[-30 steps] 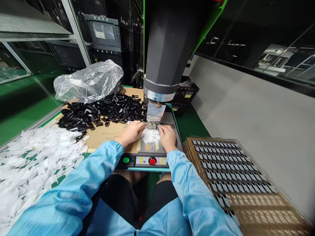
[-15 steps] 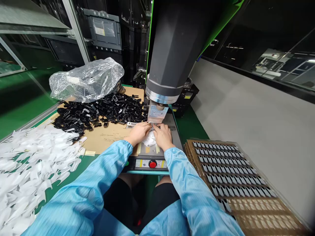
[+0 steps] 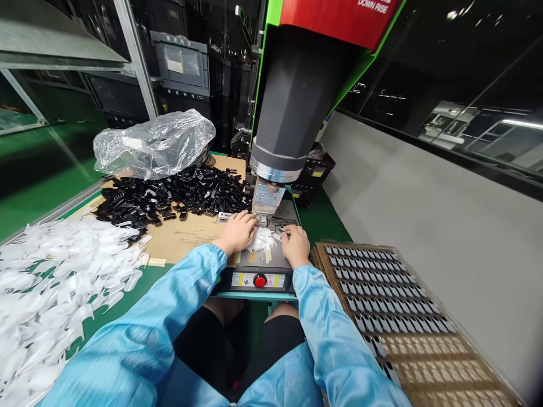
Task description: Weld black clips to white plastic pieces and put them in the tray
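Hands are working together at the base plate (image 3: 271, 261) of the press, right under its small metal horn (image 3: 266, 199). We are resting our left hand (image 3: 237, 233) against the left edge of a little heap of white plastic pieces (image 3: 263, 239), fingers curled down onto it; whether they are pinching one piece or merely pressing on the heap we cannot tell. We are keeping our right hand (image 3: 296, 245) at the heap's right edge, fingertips bent toward the fixture below the horn, and its grip is likewise hidden behind the knuckles. Judging by this, we are seating or aligning a white piece in the fixture, a step partway done. Next, in our judgement, both hands need to come clear of the horn before the red button (image 3: 259, 280) on the front panel is touched. Black clips (image 3: 169, 195) are lying heaped on cardboard at left beside a crumpled clear bag (image 3: 155, 142), more white pieces (image 3: 55, 282) are spreading over the green surface (image 3: 144, 285), and trays of finished parts (image 3: 390, 299) are stacked at right.
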Demonstrator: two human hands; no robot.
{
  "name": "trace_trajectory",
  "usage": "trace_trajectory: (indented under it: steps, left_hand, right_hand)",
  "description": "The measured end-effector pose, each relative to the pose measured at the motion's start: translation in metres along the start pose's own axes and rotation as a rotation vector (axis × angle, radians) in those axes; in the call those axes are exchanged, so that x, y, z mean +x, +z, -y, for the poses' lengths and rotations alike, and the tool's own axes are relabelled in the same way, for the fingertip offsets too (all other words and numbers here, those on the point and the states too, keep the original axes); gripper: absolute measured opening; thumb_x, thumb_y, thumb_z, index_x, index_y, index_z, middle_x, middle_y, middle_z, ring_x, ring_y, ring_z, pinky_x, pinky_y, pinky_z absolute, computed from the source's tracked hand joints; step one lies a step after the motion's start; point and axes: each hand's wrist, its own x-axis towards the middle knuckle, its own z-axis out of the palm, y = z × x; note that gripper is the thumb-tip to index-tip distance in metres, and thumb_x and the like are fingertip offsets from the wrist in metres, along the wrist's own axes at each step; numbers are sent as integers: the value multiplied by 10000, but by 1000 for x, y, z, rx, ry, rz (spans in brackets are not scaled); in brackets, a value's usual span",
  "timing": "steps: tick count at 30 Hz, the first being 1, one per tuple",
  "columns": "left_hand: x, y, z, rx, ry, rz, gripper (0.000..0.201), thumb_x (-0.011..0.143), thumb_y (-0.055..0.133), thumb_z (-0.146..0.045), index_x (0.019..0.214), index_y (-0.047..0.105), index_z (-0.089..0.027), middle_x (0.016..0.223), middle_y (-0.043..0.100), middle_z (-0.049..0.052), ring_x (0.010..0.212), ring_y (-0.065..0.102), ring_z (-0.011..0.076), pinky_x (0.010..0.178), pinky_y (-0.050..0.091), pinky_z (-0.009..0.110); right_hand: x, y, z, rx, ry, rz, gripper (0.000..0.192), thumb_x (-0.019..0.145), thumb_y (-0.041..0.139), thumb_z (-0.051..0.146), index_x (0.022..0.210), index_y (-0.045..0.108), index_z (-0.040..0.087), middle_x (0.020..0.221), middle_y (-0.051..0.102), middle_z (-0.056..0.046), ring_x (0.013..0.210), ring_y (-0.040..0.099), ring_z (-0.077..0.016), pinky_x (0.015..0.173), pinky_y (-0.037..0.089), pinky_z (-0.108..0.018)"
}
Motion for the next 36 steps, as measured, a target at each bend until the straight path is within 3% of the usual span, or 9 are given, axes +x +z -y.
trace_trajectory:
  steps: [4, 10, 14, 20, 27, 31, 36]
  left_hand:
    - [-28, -2, 12, -95, -112, -91, 330, 1058, 480, -309, 1331, 652, -237, 1359, 683, 128, 1303, 588, 300, 1114, 477, 510]
    - [-62, -4, 34, -168, -242, -216, 288, 1077, 456, -349, 1244, 657, -227, 1260, 693, 124, 1234, 604, 297, 1098, 484, 491]
    - [-66, -5, 39, -224, -260, -252, 252, 1074, 459, -332, 1176, 662, -223, 1224, 703, 122, 1204, 615, 294, 1096, 484, 495]
    - [-66, -5, 39, -261, -283, -248, 239, 1081, 457, -346, 1112, 658, -220, 1179, 707, 118, 1168, 621, 291, 1076, 488, 486]
    - [-67, 1, 43, -305, -294, -261, 221, 1067, 497, -362, 1099, 666, -223, 1172, 702, 116, 1165, 620, 299, 1079, 488, 488]
    - [-67, 1, 41, -306, -293, -268, 203, 1058, 516, -350, 1100, 671, -225, 1174, 703, 113, 1167, 618, 300, 1075, 491, 485]
    - [-65, -1, 44, -290, -334, -251, 212, 1034, 555, -354, 1128, 679, -211, 1201, 695, 121, 1205, 607, 295, 1096, 492, 465]
  right_hand:
    - [-6, 4, -8, -47, -21, 106, 263, 948, 658, 293, 1197, 736, 270, 1149, 694, -76, 1040, 652, -249, 841, 500, -336]
    - [-1, 7, 4, -175, -21, 226, 207, 973, 662, 326, 1146, 765, 278, 1193, 690, -87, 982, 683, -239, 781, 497, -342]
    - [-7, -3, 0, -224, 20, 238, 181, 961, 657, 305, 1113, 746, 264, 1173, 690, -96, 972, 690, -249, 746, 483, -347]
    - [-28, -22, -26, -243, 174, 209, 166, 933, 649, 302, 1069, 725, 243, 1145, 698, -114, 1014, 689, -278, 741, 457, -353]
    - [-24, -35, -26, -212, 286, 336, 160, 865, 690, 294, 1009, 688, 222, 1101, 701, -87, 948, 664, -237, 678, 361, -305]
    - [-28, -27, -16, -132, 191, 271, 62, 891, 654, 214, 951, 647, 229, 1072, 700, -47, 915, 638, -195, 671, 334, -284]
    - [-34, -3, -11, -4, 8, 107, 112, 925, 582, 181, 996, 648, 237, 1033, 705, -43, 952, 641, -220, 736, 389, -306]
